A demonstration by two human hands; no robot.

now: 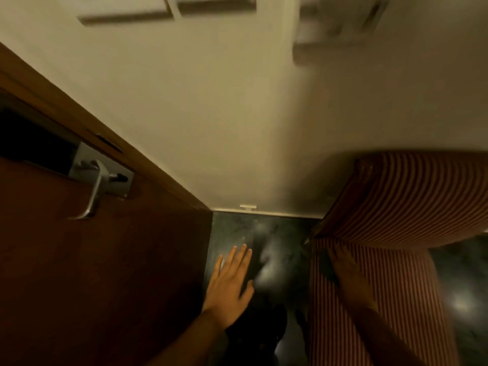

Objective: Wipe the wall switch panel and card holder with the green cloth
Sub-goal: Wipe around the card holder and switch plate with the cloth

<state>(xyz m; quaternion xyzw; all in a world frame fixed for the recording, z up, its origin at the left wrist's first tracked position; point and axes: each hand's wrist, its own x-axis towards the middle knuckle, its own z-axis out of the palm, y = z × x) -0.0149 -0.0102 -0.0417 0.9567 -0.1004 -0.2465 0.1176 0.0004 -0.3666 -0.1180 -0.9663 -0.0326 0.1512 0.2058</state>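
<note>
High on the cream wall, the white switch panel [169, 7] runs along the top edge, blurred. To its right hangs the card holder [335, 27], also blurred. No green cloth is in view. My left hand [229, 283] hangs low over the dark floor, fingers spread, holding nothing. My right hand [343, 268] lies flat against striped red-and-white fabric [396, 207], fingers extended; nothing shows in its grip. Both hands are far below the panel and holder.
A dark brown wooden door [92, 260] with a metal lever handle [97, 186] fills the left. Its wooden frame [118, 133] meets the wall. The floor [264, 247] is dark glossy stone. The striped fabric object crowds the right side.
</note>
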